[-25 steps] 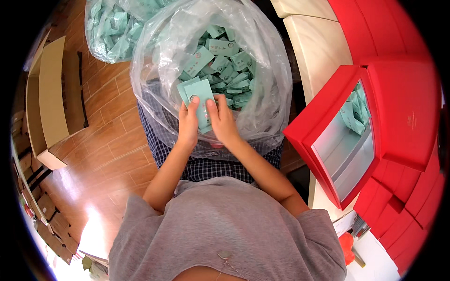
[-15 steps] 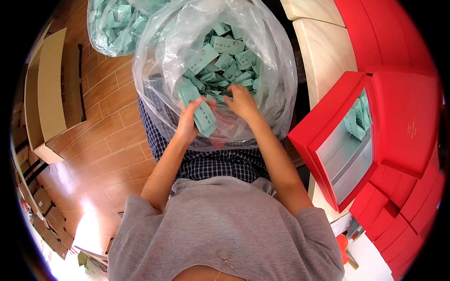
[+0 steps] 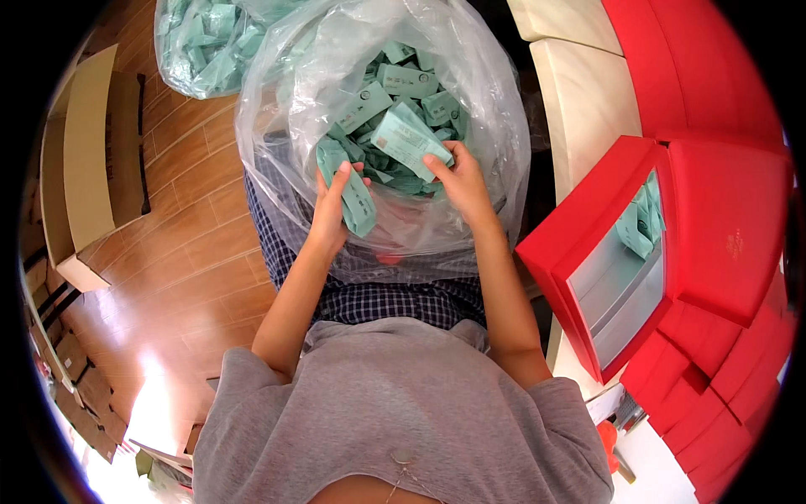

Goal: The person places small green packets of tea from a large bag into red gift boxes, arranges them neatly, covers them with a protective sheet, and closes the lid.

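A large clear plastic bag (image 3: 277, 160) stands in front of me, filled with small pale-green packets (image 3: 409, 81). My left hand (image 3: 330, 202) grips one or more green packets (image 3: 357, 206) at the bag's near left; their exact number cannot be told. Between the thumb and fingers of my right hand (image 3: 462, 181) is another pale-green packet (image 3: 405, 139), tilted, with its printed side up. It is held over the packets in the bag, apart from those in my left hand.
To the right an open red box (image 3: 546, 244) with a silvery inside holds a few green packets (image 3: 642, 218). Red boxes (image 3: 705, 378) are stacked beyond it. A second bag of packets (image 3: 210, 50) stands far left, near an open cardboard box (image 3: 88, 151).
My right hand has come up from among the packets with one between its fingers. My left hand has shifted slightly left and up, still holding its green packets.
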`<state>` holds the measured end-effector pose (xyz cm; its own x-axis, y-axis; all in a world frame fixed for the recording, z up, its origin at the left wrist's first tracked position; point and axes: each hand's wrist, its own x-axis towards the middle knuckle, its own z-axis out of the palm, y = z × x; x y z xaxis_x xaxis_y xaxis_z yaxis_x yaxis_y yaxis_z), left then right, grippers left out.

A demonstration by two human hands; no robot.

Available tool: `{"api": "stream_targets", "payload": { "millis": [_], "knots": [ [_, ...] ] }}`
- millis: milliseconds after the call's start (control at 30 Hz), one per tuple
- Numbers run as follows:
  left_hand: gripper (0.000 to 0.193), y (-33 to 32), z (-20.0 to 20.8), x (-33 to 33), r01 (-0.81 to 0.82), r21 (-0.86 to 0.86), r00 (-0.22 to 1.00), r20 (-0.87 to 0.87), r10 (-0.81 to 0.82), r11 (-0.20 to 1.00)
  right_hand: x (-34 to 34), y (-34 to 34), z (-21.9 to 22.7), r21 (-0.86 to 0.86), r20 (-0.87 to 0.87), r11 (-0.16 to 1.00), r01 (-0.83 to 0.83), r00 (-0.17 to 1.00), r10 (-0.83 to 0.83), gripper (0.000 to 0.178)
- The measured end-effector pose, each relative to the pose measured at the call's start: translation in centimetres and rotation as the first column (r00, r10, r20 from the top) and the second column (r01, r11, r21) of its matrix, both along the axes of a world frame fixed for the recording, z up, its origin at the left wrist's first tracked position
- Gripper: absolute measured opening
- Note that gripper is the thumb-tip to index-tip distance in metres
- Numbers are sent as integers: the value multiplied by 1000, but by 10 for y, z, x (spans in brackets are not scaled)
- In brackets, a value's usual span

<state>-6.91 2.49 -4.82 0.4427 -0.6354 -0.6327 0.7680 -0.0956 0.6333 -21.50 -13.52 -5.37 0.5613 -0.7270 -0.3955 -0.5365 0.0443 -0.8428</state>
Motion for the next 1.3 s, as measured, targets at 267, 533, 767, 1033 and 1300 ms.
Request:
{"api": "stream_targets", "payload": {
  "millis": [267, 533, 767, 1033, 1300],
  "knots": [
    [64, -21, 7, -21, 79, 21, 995, -59, -78, 997, 13, 62, 38, -516, 187, 855, -44, 969, 162, 36],
    [60, -2, 10, 5, 49, -228, 941, -317, -122, 972, 0, 61, 53, 431, 324, 880, 197, 877, -355, 35],
    [72, -1, 46, -32, 286, -233, 779, 622, -84, 929, 5, 81, 87, 791, 225, 602, 111, 861, -456, 38],
    [94, -26, 135, -48, 565, -580, 667, 740, 89, 587, -65, 54, 237, -66, 472, 982, -177, 862, 187, 47],
    [70, -49, 148, -60, 746, -379, 476, 878, -41, 548, -191, 23, 281, -859, -189, 506, 83, 865, -464, 43]
  ]
}}
